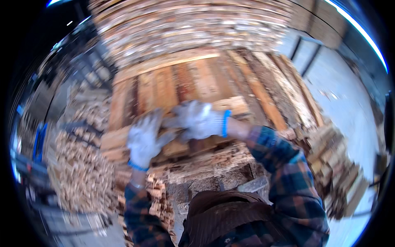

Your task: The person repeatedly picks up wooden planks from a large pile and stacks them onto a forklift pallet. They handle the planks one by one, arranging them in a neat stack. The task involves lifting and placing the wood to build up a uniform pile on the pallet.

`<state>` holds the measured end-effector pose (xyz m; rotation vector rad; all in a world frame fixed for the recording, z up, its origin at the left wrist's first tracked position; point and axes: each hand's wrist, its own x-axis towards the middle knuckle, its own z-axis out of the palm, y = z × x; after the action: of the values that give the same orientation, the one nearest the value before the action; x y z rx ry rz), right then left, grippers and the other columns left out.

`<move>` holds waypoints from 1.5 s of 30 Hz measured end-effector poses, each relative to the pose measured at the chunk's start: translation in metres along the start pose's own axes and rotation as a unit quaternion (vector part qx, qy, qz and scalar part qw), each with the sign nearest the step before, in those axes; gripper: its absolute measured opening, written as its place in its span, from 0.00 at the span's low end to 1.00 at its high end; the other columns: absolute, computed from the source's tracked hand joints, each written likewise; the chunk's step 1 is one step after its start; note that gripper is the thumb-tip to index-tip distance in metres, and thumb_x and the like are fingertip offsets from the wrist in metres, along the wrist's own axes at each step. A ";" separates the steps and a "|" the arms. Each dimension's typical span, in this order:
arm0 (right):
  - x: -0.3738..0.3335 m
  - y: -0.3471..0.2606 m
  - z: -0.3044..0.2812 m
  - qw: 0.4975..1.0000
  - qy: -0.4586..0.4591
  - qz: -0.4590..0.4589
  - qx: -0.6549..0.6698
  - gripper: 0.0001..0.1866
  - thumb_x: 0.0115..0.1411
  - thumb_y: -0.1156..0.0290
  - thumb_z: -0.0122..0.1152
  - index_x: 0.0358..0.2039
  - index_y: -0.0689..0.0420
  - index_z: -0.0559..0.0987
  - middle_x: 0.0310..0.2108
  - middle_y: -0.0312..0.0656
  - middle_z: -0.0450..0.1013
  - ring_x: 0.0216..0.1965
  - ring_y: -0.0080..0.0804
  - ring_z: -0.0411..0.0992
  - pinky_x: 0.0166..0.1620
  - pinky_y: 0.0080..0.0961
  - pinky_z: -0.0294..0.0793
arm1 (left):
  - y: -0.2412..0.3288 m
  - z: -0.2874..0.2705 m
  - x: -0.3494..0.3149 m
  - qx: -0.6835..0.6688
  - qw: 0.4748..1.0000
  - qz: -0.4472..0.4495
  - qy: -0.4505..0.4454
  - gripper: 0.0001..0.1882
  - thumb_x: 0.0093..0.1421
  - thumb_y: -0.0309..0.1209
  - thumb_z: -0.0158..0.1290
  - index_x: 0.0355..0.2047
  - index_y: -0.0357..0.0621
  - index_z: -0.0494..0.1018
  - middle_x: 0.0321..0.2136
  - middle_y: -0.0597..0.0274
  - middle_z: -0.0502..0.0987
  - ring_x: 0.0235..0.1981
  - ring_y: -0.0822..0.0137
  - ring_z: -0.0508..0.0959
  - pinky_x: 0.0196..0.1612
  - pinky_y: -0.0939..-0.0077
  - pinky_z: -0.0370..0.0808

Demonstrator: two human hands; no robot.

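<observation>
My left hand (143, 139), in a white glove with a blue cuff, is over the near left part of a layer of rough wooden boards (160, 88). Its fingers point away from me and its thumb stands apart; nothing shows in its grasp. Just to its right is my right hand (199, 121), gloved the same way, its fingers pointing left and smeared by motion. Both hands are over or against a crosswise board (232, 106) along the near side of the layer. Whether the right fingers grip that board is too blurred to tell.
Beyond the layer rises a tall stack of boards (193, 29). A heap of wood pieces (82, 168) lies at the left, and more loose slats (337, 164) at the right. A dark metal frame (306, 53) stands on the pale floor (343, 107).
</observation>
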<state>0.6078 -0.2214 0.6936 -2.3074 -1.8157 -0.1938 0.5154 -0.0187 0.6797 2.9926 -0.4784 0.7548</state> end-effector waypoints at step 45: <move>-0.480 0.295 -0.079 0.718 0.324 0.392 0.475 0.40 0.50 0.68 0.65 0.61 0.71 0.61 0.53 0.48 0.69 0.55 0.32 0.65 0.58 0.24 0.61 | 0.468 0.139 0.108 -0.856 0.200 -0.432 -0.203 0.22 0.60 0.43 0.55 0.43 0.36 0.71 0.42 0.45 0.77 0.31 0.64 0.77 0.33 0.74 0.75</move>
<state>0.7823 -0.7608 0.6407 -1.6539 -0.3024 0.0698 0.5300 -0.5090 0.5813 0.6191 0.3630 -0.5821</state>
